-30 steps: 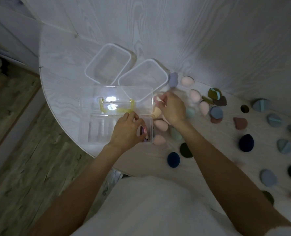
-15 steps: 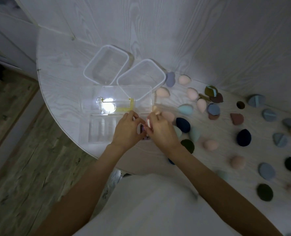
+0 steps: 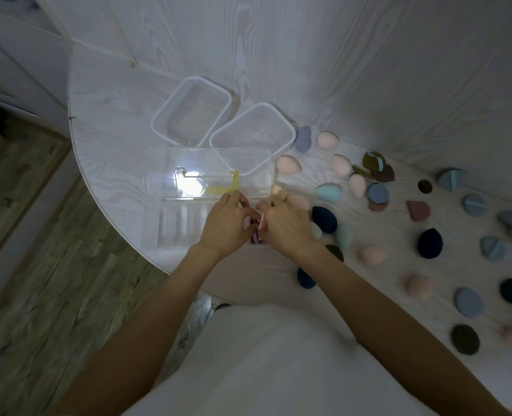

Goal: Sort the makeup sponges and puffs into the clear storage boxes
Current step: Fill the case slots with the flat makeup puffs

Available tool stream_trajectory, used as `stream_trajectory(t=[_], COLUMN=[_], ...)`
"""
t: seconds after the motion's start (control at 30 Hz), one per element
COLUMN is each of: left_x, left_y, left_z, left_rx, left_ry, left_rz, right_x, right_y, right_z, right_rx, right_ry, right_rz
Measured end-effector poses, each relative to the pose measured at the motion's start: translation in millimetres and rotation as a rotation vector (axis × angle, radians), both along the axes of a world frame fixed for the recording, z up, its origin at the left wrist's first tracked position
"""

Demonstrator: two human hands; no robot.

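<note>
A clear slotted storage box (image 3: 176,226) lies at the table's front left, its lid (image 3: 209,172) standing open behind it. At the box's right end my left hand (image 3: 224,226) and my right hand (image 3: 284,228) meet. My right hand pinches a thin pale pink puff (image 3: 261,224) over that end, where dark and mauve puffs (image 3: 256,237) sit in the slots. My left hand's fingers curl on the puffs in the box. Loose sponges lie to the right, among them a pink sponge (image 3: 287,165), a light blue sponge (image 3: 328,192) and a navy sponge (image 3: 324,219).
Two white-rimmed clear containers (image 3: 191,111) (image 3: 251,136) stand behind the lid. Blue, brown and dark flat puffs (image 3: 473,204) scatter across the right of the white wood-grain table (image 3: 105,121). The table's rounded edge drops to the wood floor (image 3: 39,295) on the left.
My right hand has come back from the loose sponges with a pale pink puff to the box's right end. My left hand has stayed at the box.
</note>
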State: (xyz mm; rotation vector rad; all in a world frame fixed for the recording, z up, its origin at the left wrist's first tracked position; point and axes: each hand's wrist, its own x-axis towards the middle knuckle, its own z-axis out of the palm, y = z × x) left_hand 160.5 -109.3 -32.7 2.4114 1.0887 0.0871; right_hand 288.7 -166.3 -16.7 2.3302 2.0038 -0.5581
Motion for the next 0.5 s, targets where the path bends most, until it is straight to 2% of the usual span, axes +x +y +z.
stream_trajectory(t=[0.13,0.33,0.5], left_x=[2.4,10.6,14.4], left_y=[0.5,2.8,8.1], left_z=[2.8,12.0,15.1], left_rx=[0.042,-0.024,-0.112], left_ry=[0.069,0.298,0.281], left_rz=[-0.026,-0.126,-0.095], right_x=[-0.8,5.5,6.9], right_y=[-5.7,-20.7,-20.4], right_z=[0.9,-10.6,-13.0], right_rx=[0.030,0.121,0.161], right_ry=[-0.024,0.093,0.135], right_rz=[-0.016,-0.041,-0.066])
